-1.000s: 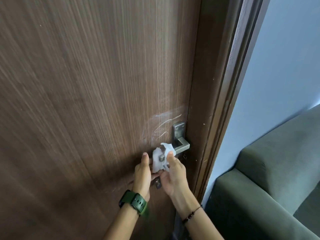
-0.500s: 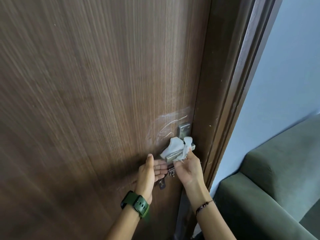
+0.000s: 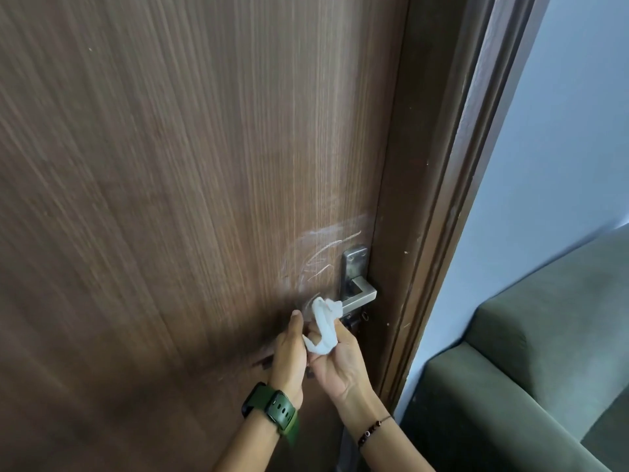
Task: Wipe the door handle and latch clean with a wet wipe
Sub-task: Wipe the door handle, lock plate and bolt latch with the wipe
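Right now the wet wipe (image 3: 323,327), a crumpled, soft white wad, sits pinched in the right hand (image 3: 335,362), draped over the free end of the door handle (image 3: 357,298) at about 5 o'clock in the view. The left hand (image 3: 289,352) lies flat against the door (image 3: 170,199), fingers together, gripping nothing. A likely slip: the limp wipe could bunch and slide off the smooth squared steel lever, or pressure could push the lever down and miss the dark hardware below the lever, partly hidden. The backplate (image 3: 354,264) looks brushed and dull; the wood-grain door carries pale streaks at 11 o'clock from the handle.
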### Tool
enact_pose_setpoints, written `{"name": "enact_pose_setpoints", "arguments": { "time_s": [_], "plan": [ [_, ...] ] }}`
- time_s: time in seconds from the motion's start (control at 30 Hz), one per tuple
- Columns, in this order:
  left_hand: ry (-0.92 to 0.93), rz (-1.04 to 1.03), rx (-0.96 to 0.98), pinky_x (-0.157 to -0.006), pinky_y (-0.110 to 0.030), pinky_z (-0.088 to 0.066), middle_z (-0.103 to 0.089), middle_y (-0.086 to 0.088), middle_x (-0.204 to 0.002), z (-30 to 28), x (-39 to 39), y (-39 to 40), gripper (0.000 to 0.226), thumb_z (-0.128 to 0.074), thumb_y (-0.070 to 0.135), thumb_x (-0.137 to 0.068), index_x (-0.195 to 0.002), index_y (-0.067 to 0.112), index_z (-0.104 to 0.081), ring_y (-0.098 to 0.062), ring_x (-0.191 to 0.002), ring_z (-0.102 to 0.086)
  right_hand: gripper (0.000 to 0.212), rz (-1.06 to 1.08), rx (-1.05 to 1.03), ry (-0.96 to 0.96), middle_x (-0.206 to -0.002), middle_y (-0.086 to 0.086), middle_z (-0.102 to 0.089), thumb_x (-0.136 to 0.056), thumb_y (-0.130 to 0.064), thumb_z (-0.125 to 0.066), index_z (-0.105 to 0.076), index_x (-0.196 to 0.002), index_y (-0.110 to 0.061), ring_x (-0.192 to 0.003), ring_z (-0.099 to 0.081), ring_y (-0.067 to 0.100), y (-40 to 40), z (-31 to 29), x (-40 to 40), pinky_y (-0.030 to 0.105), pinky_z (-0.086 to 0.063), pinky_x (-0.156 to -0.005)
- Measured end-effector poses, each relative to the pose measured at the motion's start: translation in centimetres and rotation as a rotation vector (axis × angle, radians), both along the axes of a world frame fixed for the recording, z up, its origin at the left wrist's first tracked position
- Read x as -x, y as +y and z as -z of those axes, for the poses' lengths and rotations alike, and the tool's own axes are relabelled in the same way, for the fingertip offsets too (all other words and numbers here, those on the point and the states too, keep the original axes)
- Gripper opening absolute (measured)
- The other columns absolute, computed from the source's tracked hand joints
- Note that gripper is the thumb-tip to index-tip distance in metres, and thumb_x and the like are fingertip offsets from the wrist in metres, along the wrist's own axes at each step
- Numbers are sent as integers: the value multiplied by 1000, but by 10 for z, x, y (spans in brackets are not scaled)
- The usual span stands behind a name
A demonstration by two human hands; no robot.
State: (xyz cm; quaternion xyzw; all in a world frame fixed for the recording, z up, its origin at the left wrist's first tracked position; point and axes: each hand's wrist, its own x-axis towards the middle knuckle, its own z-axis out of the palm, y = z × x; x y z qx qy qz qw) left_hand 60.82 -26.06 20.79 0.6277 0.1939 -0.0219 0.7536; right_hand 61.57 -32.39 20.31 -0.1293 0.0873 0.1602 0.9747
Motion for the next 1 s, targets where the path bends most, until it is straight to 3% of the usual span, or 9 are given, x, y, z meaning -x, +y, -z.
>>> {"name": "enact_pose_setpoints", "arguments": {
  "time_s": [0.13,0.3,0.4,0.5,0.57,0.63,0.77,0.9,1.0],
  "plan": [
    [-9,2,-2,-88,-39,-42,-56,-24,-123,3,-6,0,41,-38,32,-94,-117,1,-53,-38,-116,-52,15,-57,356,-51,-95,23,-61,-85,-1,-54,-62,-97,3,-79,-63,29,-7,4,9,36,-55,-68],
    [18,50,71,-64,-31,-50,-70,-15,-84,10,-8,3,52,-30,39,-95,-94,0,-64,-24,-75,-65,14,370,902,38,-90,17,-66,-87,3,-54,-63,-89,-7,-81,-65,32,-40,16,22,37,-54,-65],
    [7,44,169,-60,-26,-53,-66,-21,-89,4,-10,2,43,-34,30,-96,-101,-5,-58,-27,-79,-65,13,528,1090,-350,-87,6,-69,-83,-10,-58,-70,-84,-15,-82,-66,19,-62,-12,11,23,-52,-67],
    [12,14,287,-58,-27,-56,-65,-23,-87,-5,-10,-1,36,-36,24,-96,-104,-6,-53,-30,-82,-65,16,661,1667,-639,-100,-3,-69,-85,-13,-55,-70,-82,-12,-90,-63,4,-75,-33,-8,9,-45,-79],
    [-21,1,304,-60,-28,-56,-65,-23,-89,-9,-7,-2,35,-37,25,-96,-101,-5,-54,-29,-84,-65,11,802,2150,-856,-100,14,-71,-81,2,-60,-70,-84,1,-96,-65,23,-74,-28,-15,26,-45,-95],
    [-53,-20,290,-63,-28,-51,-66,-18,-87,-11,-6,-1,34,-38,26,-95,-93,0,-59,-25,-81,-64,24,799,2417,-942,-105,20,-69,-79,1,-60,-67,-101,5,-104,-63,33,-54,-7,-10,44,-40,-98],
    [-65,-4,282,-63,-28,-49,-70,-12,-80,-18,-4,2,39,-34,28,-95,-85,5,-64,-20,-75,-66,42,640,2436,-1315,-116,15,-66,-82,-16,-42,-61,-117,-3,-114,-59,28,-49,4,-2,47,-36,-103],
    [-32,12,295,-70,-30,-50,-67,-19,-93,-21,-2,9,41,-34,29,-96,-95,0,-61,-27,-88,-65,45,650,2442,-1227,-121,19,-63,-74,-1,-67,-60,-119,-2,-117,-57,30,-81,-6,-17,51,-38,-101],
    [16,3,351,-66,-31,-49,-66,-14,-94,-16,3,9,35,-38,30,-94,-97,5,-62,-24,-84,-63,24,646,2248,-1471,-113,14,-67,-85,-10,-59,-64,-108,-4,-118,-54,27,-47,13,-6,44,-41,-104]
  ]
}}
